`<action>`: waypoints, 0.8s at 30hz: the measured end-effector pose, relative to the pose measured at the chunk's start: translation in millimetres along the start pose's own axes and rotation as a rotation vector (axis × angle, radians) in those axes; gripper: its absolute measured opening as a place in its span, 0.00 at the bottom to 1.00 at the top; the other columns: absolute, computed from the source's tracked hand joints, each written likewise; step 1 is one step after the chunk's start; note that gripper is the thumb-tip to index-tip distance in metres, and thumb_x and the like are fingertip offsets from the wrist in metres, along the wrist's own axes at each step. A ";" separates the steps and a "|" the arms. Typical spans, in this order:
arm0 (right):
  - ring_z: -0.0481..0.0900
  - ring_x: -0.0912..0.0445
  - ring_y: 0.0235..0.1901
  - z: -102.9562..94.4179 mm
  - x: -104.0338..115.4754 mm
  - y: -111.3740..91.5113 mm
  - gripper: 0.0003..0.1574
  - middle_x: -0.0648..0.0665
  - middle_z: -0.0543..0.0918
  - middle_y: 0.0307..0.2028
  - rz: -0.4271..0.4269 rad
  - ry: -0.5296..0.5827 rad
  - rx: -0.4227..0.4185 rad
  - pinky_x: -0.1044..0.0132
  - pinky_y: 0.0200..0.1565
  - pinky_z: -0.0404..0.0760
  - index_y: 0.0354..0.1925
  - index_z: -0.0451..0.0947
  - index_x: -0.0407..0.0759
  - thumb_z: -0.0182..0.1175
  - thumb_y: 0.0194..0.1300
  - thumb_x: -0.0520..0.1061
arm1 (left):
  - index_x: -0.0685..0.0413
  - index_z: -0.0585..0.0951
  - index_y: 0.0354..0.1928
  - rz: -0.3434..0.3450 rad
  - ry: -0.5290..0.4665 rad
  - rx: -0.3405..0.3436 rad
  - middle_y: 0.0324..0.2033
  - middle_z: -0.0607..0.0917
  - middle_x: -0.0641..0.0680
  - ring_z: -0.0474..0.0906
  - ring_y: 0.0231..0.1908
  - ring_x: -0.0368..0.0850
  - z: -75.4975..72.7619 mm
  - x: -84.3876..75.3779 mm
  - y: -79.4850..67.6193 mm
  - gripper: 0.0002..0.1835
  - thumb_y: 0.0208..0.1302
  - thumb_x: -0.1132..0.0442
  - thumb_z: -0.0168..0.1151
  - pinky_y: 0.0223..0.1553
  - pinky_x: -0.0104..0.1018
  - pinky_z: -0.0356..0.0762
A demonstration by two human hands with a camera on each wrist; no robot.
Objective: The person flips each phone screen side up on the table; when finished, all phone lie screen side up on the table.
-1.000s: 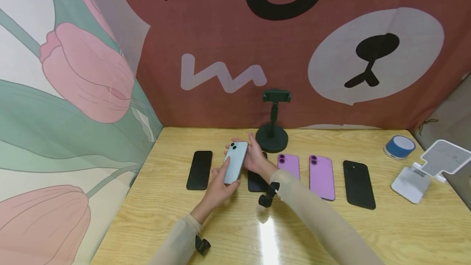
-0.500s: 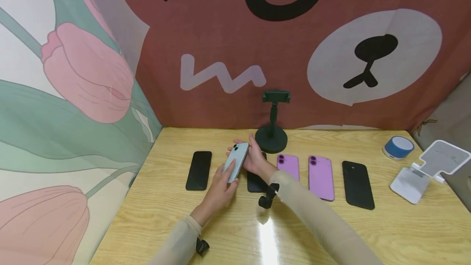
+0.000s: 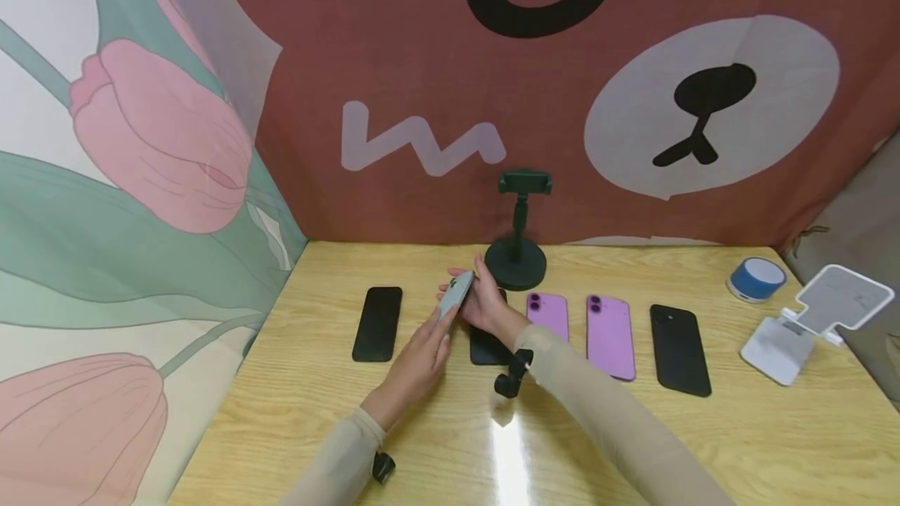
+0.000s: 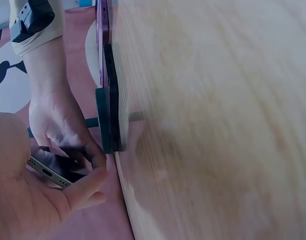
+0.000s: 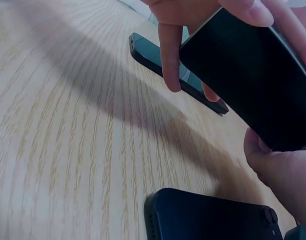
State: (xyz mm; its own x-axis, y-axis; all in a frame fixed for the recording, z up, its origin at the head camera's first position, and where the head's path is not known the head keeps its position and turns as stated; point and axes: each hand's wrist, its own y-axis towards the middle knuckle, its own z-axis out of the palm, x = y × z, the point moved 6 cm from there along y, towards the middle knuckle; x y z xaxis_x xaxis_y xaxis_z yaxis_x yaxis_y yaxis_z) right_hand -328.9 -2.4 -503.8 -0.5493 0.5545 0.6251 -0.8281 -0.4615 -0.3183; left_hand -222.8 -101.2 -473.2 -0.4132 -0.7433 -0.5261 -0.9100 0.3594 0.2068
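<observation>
A light blue smartphone [image 3: 458,290] is held above the table, tilted nearly edge-on in the head view. My left hand [image 3: 418,358] grips its near end. My right hand [image 3: 488,304] holds the far part, with fingertips showing past its left side. The right wrist view shows the phone's dark screen [image 5: 248,75], with fingers on its edges. In the left wrist view its bottom edge with the charging port [image 4: 47,171] lies between both hands. Beneath my right hand a black phone [image 3: 487,346] lies partly hidden on the table.
Another black phone [image 3: 377,324] lies to the left. To the right lie two purple phones [image 3: 550,317] and a black phone [image 3: 680,350]. A dark green phone stand [image 3: 516,262] stands behind. At the far right are a blue-and-white cylinder [image 3: 756,279] and a white folding stand [image 3: 780,350].
The light blue phone has turned from showing its back to nearly edge-on in the head view. My left hand has rotated with it; the right hand stays in about the same place.
</observation>
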 end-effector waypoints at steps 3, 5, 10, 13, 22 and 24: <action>0.55 0.34 0.65 -3.8 0.1 0.3 0.51 0.26 0.60 0.61 -0.003 -0.026 -0.021 0.48 0.60 0.63 0.72 0.48 0.39 0.26 0.68 0.73 | 0.49 0.56 0.73 0.019 -0.021 -0.017 0.67 0.62 0.66 0.63 0.63 0.61 -2.8 -0.9 0.0 0.27 0.74 0.62 0.42 0.60 0.54 0.65; 0.63 0.36 0.61 -5.7 0.9 0.5 0.50 0.30 0.66 0.56 -0.006 -0.049 -0.025 0.50 0.54 0.68 0.72 0.50 0.40 0.26 0.69 0.73 | 0.52 0.55 0.72 0.021 -0.039 -0.047 0.66 0.65 0.66 0.65 0.62 0.60 -5.4 -0.3 -0.3 0.27 0.73 0.65 0.42 0.59 0.53 0.65; 0.74 0.45 0.48 -7.5 2.8 -0.1 0.48 0.33 0.65 0.59 0.012 -0.066 -0.004 0.49 0.57 0.67 0.73 0.46 0.42 0.26 0.69 0.72 | 0.54 0.55 0.72 -0.036 -0.099 -0.124 0.60 0.71 0.67 0.76 0.52 0.58 -13.5 5.3 -2.1 0.26 0.74 0.68 0.39 0.48 0.48 0.76; 0.68 0.39 0.58 -8.1 3.4 -0.2 0.47 0.32 0.56 0.67 0.026 -0.051 0.009 0.45 0.64 0.57 0.74 0.42 0.45 0.29 0.69 0.71 | 0.55 0.55 0.71 -0.055 -0.159 -0.134 0.56 0.73 0.70 0.79 0.41 0.54 -16.0 8.9 -1.7 0.26 0.74 0.70 0.37 0.38 0.40 0.80; 0.48 0.40 0.70 -9.0 7.3 -0.8 0.35 0.35 0.47 0.72 0.017 -0.078 0.166 0.48 0.67 0.49 0.75 0.40 0.47 0.29 0.75 0.53 | 0.58 0.54 0.72 -0.172 -0.586 -0.139 0.39 0.74 0.78 0.83 0.28 0.60 -16.6 28.2 -3.0 0.24 0.76 0.68 0.35 0.36 0.46 0.81; 0.48 0.41 0.70 -8.1 8.9 -0.7 0.35 0.35 0.47 0.72 0.017 -0.079 0.195 0.49 0.67 0.50 0.75 0.39 0.46 0.30 0.75 0.50 | 0.60 0.53 0.72 -0.205 -0.698 -0.122 0.52 0.67 0.80 0.82 0.30 0.64 -14.4 32.8 -3.9 0.25 0.76 0.66 0.34 0.38 0.49 0.80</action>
State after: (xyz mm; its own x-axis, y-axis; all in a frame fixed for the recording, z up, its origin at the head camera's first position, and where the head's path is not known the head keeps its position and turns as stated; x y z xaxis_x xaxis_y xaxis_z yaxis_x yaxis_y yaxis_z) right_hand -334.1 8.5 -503.8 -0.5465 0.4926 0.6772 -0.7768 -0.6003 -0.1902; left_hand -233.4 -135.1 -479.4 -0.1525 -0.2422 -0.9582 -0.9808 0.1560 0.1167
